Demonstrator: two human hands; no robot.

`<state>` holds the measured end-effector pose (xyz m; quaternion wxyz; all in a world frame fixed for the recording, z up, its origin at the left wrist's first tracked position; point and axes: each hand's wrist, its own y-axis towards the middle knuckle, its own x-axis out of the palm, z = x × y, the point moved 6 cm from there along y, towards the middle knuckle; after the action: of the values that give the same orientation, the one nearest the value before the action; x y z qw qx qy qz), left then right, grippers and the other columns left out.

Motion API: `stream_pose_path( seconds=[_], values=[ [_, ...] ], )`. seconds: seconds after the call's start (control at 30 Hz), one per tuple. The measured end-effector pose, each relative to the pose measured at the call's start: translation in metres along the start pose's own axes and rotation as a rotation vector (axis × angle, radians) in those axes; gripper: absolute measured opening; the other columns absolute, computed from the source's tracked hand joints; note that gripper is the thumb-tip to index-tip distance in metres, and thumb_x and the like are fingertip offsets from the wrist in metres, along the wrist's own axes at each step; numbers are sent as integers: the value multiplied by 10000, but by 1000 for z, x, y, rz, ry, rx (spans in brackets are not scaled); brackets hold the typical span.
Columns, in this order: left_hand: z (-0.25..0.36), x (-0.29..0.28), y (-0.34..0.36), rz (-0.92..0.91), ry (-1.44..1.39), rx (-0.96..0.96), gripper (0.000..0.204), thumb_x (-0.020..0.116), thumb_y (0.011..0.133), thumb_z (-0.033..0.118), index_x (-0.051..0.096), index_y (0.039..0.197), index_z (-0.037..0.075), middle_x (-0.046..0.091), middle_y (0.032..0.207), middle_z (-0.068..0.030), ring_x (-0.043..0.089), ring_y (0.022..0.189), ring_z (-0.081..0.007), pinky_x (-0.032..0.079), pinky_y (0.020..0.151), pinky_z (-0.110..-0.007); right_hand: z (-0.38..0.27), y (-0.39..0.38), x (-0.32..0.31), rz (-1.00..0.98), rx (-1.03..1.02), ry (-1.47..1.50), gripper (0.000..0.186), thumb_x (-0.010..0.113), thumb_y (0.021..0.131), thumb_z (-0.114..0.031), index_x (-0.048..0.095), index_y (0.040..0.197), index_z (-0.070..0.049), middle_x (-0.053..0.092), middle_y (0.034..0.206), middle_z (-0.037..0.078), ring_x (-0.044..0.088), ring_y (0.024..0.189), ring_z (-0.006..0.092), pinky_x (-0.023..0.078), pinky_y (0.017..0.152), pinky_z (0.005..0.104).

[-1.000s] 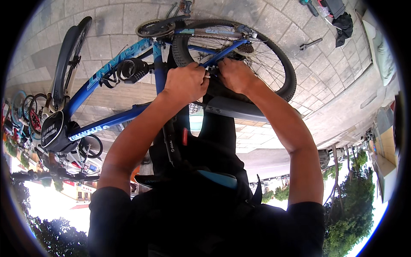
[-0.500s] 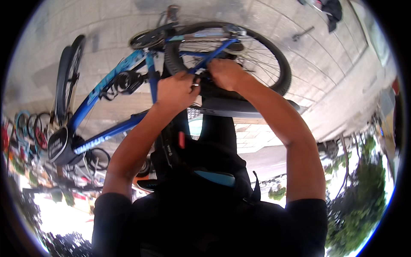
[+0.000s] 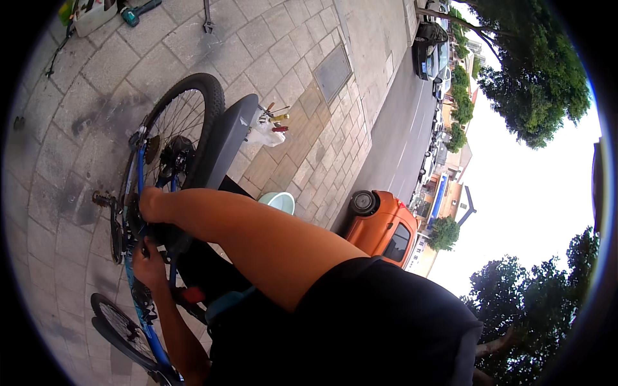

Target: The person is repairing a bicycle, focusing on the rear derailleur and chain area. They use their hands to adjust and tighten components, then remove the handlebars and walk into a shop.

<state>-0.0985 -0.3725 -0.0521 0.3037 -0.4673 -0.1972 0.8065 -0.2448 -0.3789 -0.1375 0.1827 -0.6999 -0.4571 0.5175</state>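
A blue bicycle (image 3: 156,346) lies tipped over in front of me, its rear wheel (image 3: 215,96) beyond my hands. My right hand (image 3: 150,203) is curled at the frame near the tyre's lower end; its fingertips are mostly hidden. Just below it, my left hand (image 3: 149,265) has its thumb and fingers closed around a dark part that I cannot make out. A grey mudguard (image 3: 225,138) runs along the wheel's right side. The pedal (image 3: 101,198) sticks out to the left of my hands, and the front wheel (image 3: 107,307) is at the lower left.
A pale green basin (image 3: 279,202) and a white bag (image 3: 262,134) with tool handles are right of the wheel. A wrench (image 3: 208,20) and a teal power drill (image 3: 134,15) lie on the paving. An orange car (image 3: 380,225) stands by the road.
The view has swung and tilted, so the bicycle now appears at the left and the street at the right. Both hands remain close together at the bicycle frame by the rear wheel.
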Motion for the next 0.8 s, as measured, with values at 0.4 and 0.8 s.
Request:
stream_pose_path(
  seconds=[0.4,0.8],
  values=[
    [-12,-4,2,22,-10,42,379,638,1031,322,765,1142,-17,756,1025,-239,729,894,-410,564,807,-478,-9,79,39,-110,185,178,329,656,927,-358,822,1171,-213,779,1204,39,747,1064,270,609,828,479],
    [26,-22,-8,269,-53,159,178,778,927,222,761,899,46,717,817,-163,699,699,-373,540,618,-444,-7,-7,-23,-183,-53,-54,276,669,923,-263,833,1136,-199,793,1173,41,746,1121,245,601,874,423]
  ],
)
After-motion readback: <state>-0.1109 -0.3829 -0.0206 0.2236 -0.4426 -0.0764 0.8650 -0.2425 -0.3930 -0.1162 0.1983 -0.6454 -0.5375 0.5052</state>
